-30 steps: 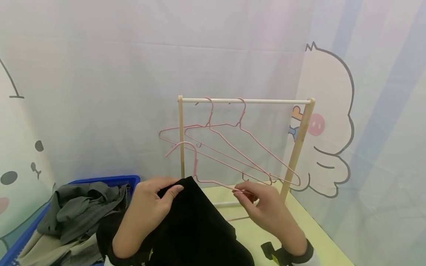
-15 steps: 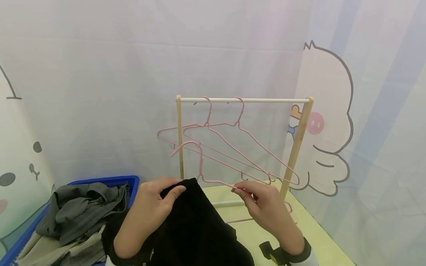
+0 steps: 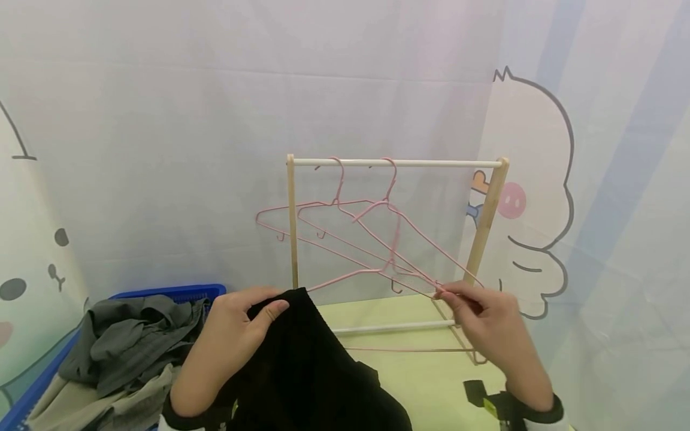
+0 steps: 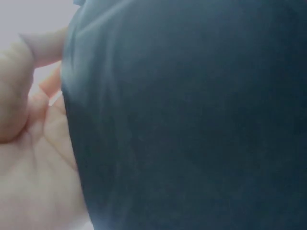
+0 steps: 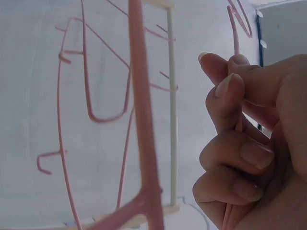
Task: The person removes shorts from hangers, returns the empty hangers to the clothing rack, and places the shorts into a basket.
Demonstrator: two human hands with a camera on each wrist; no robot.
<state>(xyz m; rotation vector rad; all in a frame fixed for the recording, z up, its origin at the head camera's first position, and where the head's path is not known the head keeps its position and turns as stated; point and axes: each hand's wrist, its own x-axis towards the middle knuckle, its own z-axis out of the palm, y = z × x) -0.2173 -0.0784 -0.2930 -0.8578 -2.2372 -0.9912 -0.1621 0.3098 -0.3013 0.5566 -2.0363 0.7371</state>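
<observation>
My left hand (image 3: 237, 335) pinches the top edge of a black garment (image 3: 307, 371), thumb in front and fingers behind. The garment hangs down toward the bottom of the head view and fills most of the left wrist view as dark cloth (image 4: 182, 120). A pink wire hanger (image 3: 345, 277) is held by my right hand (image 3: 487, 326) near its right shoulder end. Its hook points up and left, and its left arm runs down to the garment's top edge, where the rest is hidden. In the right wrist view, curled fingers (image 5: 223, 153) wrap a thin pink bar.
Behind my hands stands a small rack (image 3: 399, 163) with wooden posts and a white rail. Two pink hangers (image 3: 420, 230) hang from it. A blue basket (image 3: 212, 293) of grey and beige clothes (image 3: 135, 335) is at left. Pink wire (image 3: 399, 349) lies on the yellow tabletop (image 3: 426, 383).
My right hand has moved right with the hanger, and more of the hanger's left arm now shows beyond the garment. My left hand has shifted slightly left, still pinching the cloth.
</observation>
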